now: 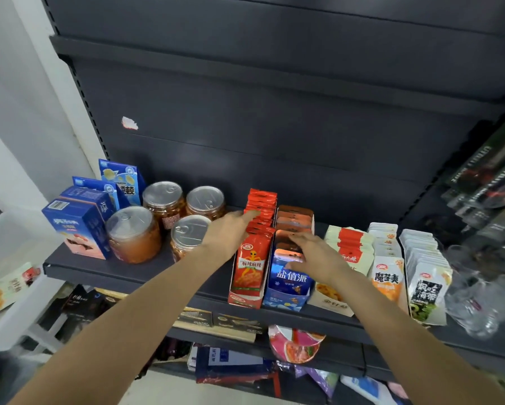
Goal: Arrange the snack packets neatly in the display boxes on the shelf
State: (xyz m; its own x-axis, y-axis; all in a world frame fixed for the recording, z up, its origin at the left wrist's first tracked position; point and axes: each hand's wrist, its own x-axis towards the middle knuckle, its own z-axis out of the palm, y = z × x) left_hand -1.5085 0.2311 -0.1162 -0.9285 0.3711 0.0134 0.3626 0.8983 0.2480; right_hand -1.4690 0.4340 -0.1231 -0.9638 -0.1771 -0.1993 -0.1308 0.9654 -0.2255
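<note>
A row of red snack packets (252,258) stands upright in a red display box (244,301) on the dark shelf (134,276). My left hand (227,232) lies flat against the left side of that row, its fingers straight and touching the packet tops. Beside it, a blue display box (286,299) holds blue and orange packets (293,220). My right hand (315,252) rests on the tops of those packets with its fingers spread. To the right stand a white-and-red box (349,247), orange-fronted white packets (387,276) and seaweed packets (426,285).
Left of the boxes stand several clear jars (134,233) with pull-tab lids and blue cartons (76,226). Clear glassware (473,299) sits at the shelf's right end. Dark packages (490,176) hang at the right. A lower shelf holds more goods, including a pink bowl (295,344).
</note>
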